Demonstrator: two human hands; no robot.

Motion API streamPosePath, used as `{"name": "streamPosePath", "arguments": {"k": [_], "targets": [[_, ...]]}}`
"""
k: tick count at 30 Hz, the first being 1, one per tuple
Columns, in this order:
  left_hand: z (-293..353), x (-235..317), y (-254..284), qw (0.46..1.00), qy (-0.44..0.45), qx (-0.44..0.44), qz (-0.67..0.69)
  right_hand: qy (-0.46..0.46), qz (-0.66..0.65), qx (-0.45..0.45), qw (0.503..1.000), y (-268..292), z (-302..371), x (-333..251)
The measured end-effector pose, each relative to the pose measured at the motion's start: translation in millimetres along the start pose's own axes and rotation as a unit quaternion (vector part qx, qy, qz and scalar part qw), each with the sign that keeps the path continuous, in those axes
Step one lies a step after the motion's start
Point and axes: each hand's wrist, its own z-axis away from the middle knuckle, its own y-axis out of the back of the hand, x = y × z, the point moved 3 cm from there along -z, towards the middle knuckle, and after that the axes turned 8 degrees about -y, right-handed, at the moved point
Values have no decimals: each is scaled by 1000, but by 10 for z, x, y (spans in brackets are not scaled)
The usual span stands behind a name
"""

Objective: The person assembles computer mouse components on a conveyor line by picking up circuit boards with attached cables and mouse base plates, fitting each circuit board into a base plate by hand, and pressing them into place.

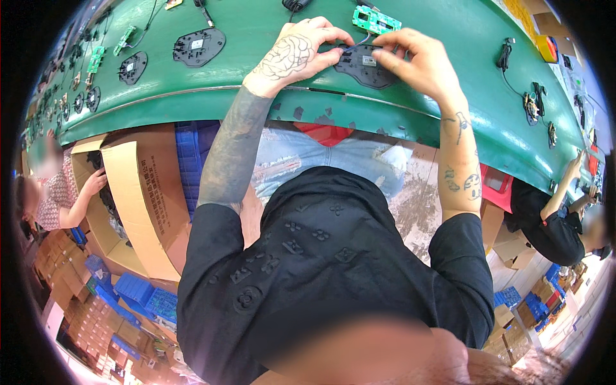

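Observation:
On the green bench lies a flat black plastic base plate with rounded edges and a small pale rectangle in its middle. My left hand is closed at the plate's left edge, thumb and index finger by its upper left corner. At the opposite edge, my right hand grips the plate with bent fingers, the thumb over its top right. Thin wires run between my hands toward a green circuit board just beyond the plate. The fingertips partly cover the plate's far edge.
Similar black plates, one large and one smaller, lie leftward along the green bench. A black cable lies to the right. A cardboard box stands below the bench at left. People work at both sides.

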Motion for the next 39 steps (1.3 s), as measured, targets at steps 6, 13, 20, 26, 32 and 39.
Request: {"name": "streamPosePath", "arguments": {"k": [6, 13, 20, 26, 32, 39], "targets": [[-75, 63, -6, 998, -50, -12, -24, -17, 142, 80, 986, 175, -361, 118], [-81, 66, -23, 997, -38, -43, -46, -75, 97, 25, 992, 245, -341, 248], [-124, -18, 89, 986, -62, -150, 28, 2, -23, 34, 999, 169, 86, -65], [-199, -92, 11, 985, -8, -165, 55, 128, 75, 98, 984, -39, 311, -70], [-148, -32, -32, 994, -39, -72, 73, 91, 135, 94, 982, -85, 381, -98], [-46, 106, -63, 997, -72, 33, 12, 69, 158, 54, 984, 11, 379, -87]]}}
